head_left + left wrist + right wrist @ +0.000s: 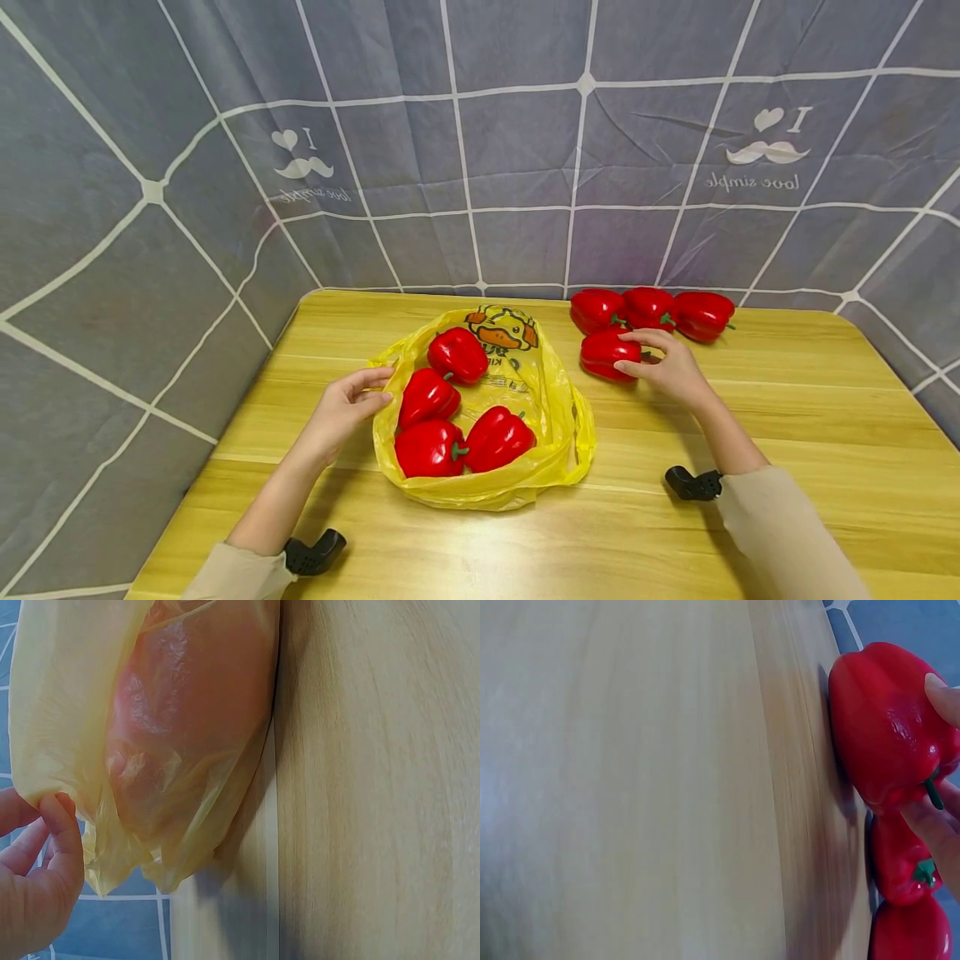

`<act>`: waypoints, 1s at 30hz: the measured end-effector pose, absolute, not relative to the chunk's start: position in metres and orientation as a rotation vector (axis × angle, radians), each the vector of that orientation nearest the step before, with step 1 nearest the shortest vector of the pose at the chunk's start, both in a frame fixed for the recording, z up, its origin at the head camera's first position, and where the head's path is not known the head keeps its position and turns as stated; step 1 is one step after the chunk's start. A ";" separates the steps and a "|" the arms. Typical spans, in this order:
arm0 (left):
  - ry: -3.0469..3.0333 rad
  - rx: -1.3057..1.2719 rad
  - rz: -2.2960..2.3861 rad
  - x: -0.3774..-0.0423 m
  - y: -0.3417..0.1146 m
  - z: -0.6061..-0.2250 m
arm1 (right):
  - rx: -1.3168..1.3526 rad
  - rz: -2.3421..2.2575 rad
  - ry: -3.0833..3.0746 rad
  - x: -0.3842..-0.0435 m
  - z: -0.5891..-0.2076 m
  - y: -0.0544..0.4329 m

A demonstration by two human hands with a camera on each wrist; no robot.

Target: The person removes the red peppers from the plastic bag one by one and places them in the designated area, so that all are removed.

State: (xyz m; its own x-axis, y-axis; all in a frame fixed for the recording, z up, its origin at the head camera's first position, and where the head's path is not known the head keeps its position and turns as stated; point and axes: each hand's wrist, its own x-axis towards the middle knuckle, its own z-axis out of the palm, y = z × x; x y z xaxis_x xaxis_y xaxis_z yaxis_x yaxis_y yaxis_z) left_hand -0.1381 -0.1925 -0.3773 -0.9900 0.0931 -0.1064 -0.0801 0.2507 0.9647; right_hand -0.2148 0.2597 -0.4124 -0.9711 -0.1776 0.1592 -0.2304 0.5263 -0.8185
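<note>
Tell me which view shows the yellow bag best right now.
The head view: the whole yellow bag lies open on the table with four peppers inside. The left wrist view shows only one wrinkled side held by the left hand. The right wrist view misses it.

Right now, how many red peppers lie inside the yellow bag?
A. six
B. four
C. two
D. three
B: the head view shows four red peppers inside the open yellow bag, while four more lie on the table outside it, one of them under the right hand; the left hand holds the bag's rim.
</note>
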 end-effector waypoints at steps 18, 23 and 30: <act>2.370 0.033 1.837 -0.139 -0.193 -0.381 | 0.338 1.393 -2.680 -0.218 -0.414 0.254; 2.372 0.034 1.831 -0.140 -0.193 -0.381 | 0.353 1.391 -2.680 -0.219 -0.414 0.254; 2.365 0.030 1.841 -0.140 -0.194 -0.383 | 0.374 1.396 -2.677 -0.219 -0.413 0.256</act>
State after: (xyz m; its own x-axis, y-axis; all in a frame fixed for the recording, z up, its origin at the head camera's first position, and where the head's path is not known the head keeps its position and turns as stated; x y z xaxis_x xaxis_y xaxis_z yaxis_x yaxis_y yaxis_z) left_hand -0.1402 -0.1935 -0.3825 -0.9894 0.1039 -0.1014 -0.0728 0.2495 0.9656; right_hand -0.2191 0.2555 -0.4126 -0.9650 -0.1705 0.1994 -0.2611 0.5496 -0.7936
